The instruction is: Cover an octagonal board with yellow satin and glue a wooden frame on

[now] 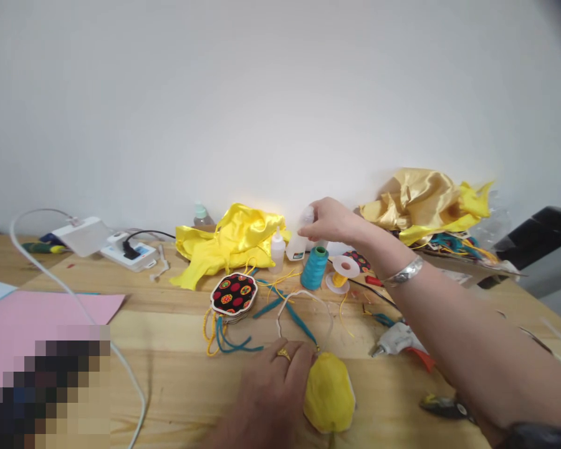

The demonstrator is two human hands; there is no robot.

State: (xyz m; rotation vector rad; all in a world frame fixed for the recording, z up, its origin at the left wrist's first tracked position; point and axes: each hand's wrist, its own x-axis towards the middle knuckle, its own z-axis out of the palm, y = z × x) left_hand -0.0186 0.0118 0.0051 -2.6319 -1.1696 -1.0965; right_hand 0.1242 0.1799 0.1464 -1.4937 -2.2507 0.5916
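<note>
My left hand [280, 380] lies on the wooden table with its fingers closed at the left edge of a yellow fabric-covered piece [330, 393]; the fingertips are partly hidden. Just beyond it is a thin pale scalloped ring [331, 312], with a teal cord [302, 321] crossing it. Reaching to the back, my right hand [330, 219] is closed around the upper part of a white bottle [296, 244]. A squeeze bottle [277, 251] stands to the left of that bottle. Nearer me are a teal thread cone [315, 269] and a spool of yellow thread [342, 274].
A black patterned pendant [234, 294] lies left of centre. Yellow satin [234, 240] is heaped behind it, gold satin [421, 193] at right. A glue gun [399, 338] and cutters [444, 406] lie under my right arm. A white cable [98, 330] runs from a power strip [133, 252].
</note>
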